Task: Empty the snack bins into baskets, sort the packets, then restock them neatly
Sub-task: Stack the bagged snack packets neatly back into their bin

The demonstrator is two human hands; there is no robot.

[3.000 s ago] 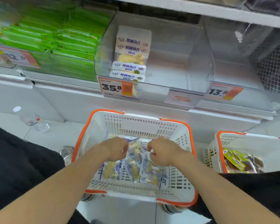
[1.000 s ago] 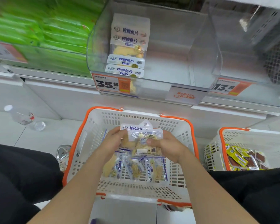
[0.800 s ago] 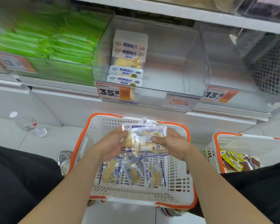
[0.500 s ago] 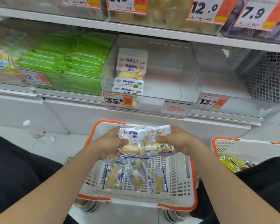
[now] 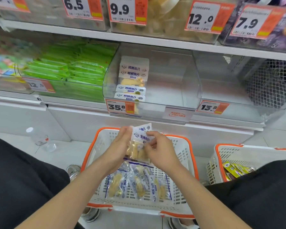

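I hold a small stack of white fish-snack packets [image 5: 139, 142] upright between both hands above the white basket with an orange rim [image 5: 186, 161]. My left hand [image 5: 118, 151] presses the stack's left side with fairly straight fingers. My right hand [image 5: 158, 150] pinches its right edge. Several more of the same packets [image 5: 135, 184] lie loose on the basket floor. In the clear bin [image 5: 172, 90] above the 35.8 price tag, a few packets [image 5: 133, 80] stand in a row at the left; the rest of that bin is bare.
A second orange-rimmed basket [image 5: 248, 151] at the right holds yellow packets [image 5: 233, 169]. Green packets [image 5: 73, 71] fill the bin at the left. The clear bin [image 5: 229, 86] above the 13.8 tag is bare. A plastic bottle [image 5: 40, 140] lies on the floor at left.
The packets came up out of the basket in both hands and turned from flat to upright. My view tilted upward, showing the upper shelf and its price tags.
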